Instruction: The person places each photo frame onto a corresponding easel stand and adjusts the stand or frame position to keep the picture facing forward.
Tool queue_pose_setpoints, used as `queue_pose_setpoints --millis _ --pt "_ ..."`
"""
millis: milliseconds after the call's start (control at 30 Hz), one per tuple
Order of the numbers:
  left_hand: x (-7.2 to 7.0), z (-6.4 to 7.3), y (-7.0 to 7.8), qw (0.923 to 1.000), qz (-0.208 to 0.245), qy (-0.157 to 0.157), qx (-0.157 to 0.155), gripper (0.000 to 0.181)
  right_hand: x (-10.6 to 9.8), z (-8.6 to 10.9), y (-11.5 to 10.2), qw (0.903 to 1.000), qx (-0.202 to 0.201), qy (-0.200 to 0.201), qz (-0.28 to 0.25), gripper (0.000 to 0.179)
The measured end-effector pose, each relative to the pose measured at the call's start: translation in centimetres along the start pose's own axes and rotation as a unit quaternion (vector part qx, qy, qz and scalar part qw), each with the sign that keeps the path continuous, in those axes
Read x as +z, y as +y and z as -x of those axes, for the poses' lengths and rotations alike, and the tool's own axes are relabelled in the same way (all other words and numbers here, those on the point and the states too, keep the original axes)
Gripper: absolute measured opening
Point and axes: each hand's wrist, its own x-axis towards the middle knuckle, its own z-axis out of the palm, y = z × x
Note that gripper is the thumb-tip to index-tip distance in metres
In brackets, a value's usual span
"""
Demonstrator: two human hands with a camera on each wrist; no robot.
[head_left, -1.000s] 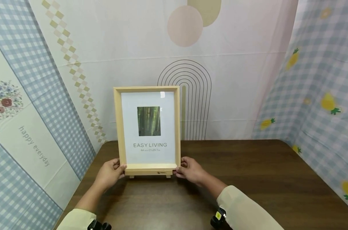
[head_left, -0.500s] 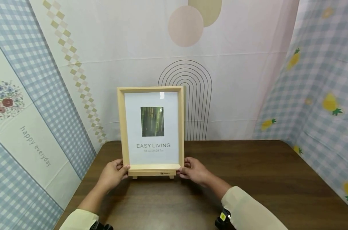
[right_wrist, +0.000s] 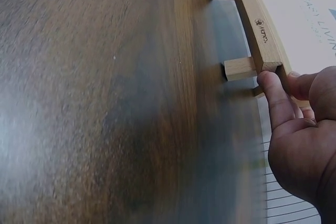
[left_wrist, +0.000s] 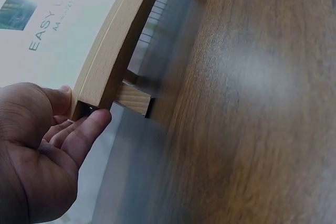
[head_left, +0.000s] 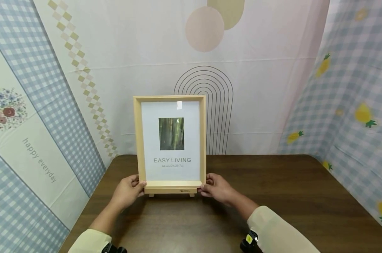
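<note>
A pale wood picture frame point(head_left: 139, 140) stands upright in the head view, its white insert showing a bamboo photo and "EASY LIVING". Its bottom edge rests on the ledge of a small wooden easel point(head_left: 170, 190), whose short feet show below. My left hand point(head_left: 126, 191) pinches the frame's lower left corner, thumb on the front, a finger at the ledge's end. At the opposite lower corner my right hand point(head_left: 220, 188) grips likewise, with a fingertip touching the ledge's end in the right wrist view. Most of the easel is hidden behind the frame.
A dark brown wooden table point(head_left: 273, 196) spreads under and around the easel. Behind it hangs a pale patterned cloth point(head_left: 257, 88). Checked cloths point(head_left: 361, 147) enclose the sides. Both wrists carry small black cameras point(head_left: 251, 242).
The frame and easel have shifted steadily to the right along the table, both hands moving with them. The grip at each lower corner looks unchanged.
</note>
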Motion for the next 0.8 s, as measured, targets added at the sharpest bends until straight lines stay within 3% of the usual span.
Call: queue_pose_setpoints --millis 800 --pt "1.4 0.4 0.4 0.9997 0.013 -0.015 0.011 0.05 -1.1 2.2 0.2 0.9999 0.002 0.007 -0.007 0.03"
